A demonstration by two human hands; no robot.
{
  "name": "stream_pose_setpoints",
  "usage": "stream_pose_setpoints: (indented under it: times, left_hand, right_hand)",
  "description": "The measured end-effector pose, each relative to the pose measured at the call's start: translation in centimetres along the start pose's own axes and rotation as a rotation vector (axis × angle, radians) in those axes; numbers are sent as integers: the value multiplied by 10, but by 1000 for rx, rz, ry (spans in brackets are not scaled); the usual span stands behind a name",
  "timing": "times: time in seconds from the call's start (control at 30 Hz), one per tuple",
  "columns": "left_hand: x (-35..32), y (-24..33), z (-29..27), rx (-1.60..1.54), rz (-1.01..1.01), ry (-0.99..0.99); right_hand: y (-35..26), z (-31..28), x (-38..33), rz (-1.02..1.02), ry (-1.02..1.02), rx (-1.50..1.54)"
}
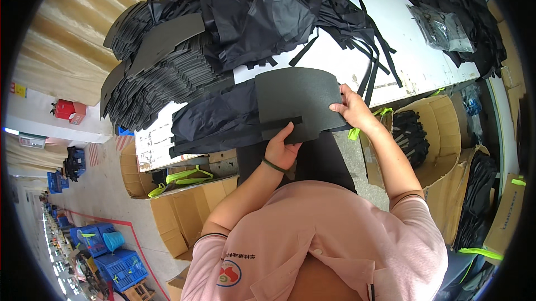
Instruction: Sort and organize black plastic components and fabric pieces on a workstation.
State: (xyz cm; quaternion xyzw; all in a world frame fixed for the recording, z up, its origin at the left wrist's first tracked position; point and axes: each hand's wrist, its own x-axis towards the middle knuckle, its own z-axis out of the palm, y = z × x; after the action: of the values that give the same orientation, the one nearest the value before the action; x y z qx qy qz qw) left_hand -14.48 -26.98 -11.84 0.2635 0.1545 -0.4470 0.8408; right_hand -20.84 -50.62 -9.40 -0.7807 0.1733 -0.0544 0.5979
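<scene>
Both my hands grip a dark grey, stiff, slightly curved panel (298, 97) at the table's near edge. My left hand (282, 149) pinches its lower left edge, thumb on top by a black strap (279, 125). At its right end, my right hand (353, 109) is closed with the thumb on the face and the fingers behind. Folded black fabric (218, 114) stretches left from the panel, lying along the table edge; how the two join is hidden. Just beyond, to the left, stand stacks of similar grey panels (173, 49).
A heap of black fabric pieces with straps (268, 10) covers the far side of the white table (329, 55). Farther right lie a clear plastic bag (441, 27) and more black fabric. Cardboard boxes (438, 133) stand below on both sides. Blue crates (120, 267) are on the floor at left.
</scene>
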Motion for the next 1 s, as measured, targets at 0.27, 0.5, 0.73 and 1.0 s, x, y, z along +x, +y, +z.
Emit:
stream_pose_setpoints:
  times: [0.27,0.5,0.73,1.0]
  left_hand:
    - [0,0,-1,-8,28,-43]
    - [-28,15,-6,97,-604,-287]
    - [-21,31,31,2334,769,-594]
    - [1,30,12,2604,659,-444]
  right_hand:
    - [-5,6,4,-33,63,-460]
    - [12,-17,13,73,26,-206]
    - [-24,-33,24,142,-19,-707]
    - [-42,1,158,-597,35,-965]
